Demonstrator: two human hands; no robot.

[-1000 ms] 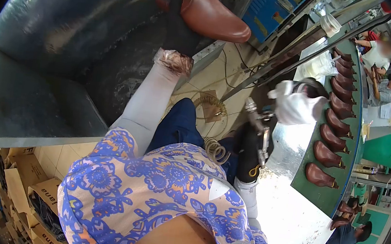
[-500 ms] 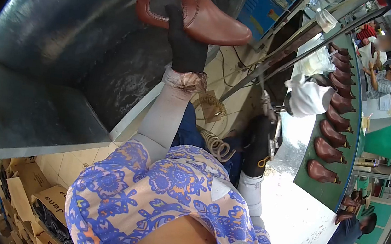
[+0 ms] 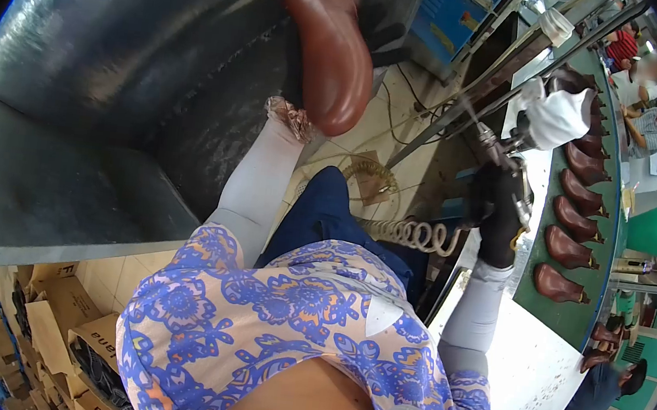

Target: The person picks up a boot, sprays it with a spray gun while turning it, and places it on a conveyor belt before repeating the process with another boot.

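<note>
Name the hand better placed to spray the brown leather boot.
Right: the black-gloved right hand grips the metal spray gun, while the left arm holds up the brown leather boot.

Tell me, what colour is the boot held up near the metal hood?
The boot is a glossy reddish-brown, seen best in the head view.

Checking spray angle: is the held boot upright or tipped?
Tipped: the brown boot hangs toe down, heel and shaft uppermost.

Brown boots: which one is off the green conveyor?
The boot raised at top centre, at the end of the left sleeve, before the grey metal hood. The other boots stand in a row on the green conveyor at right.
</note>
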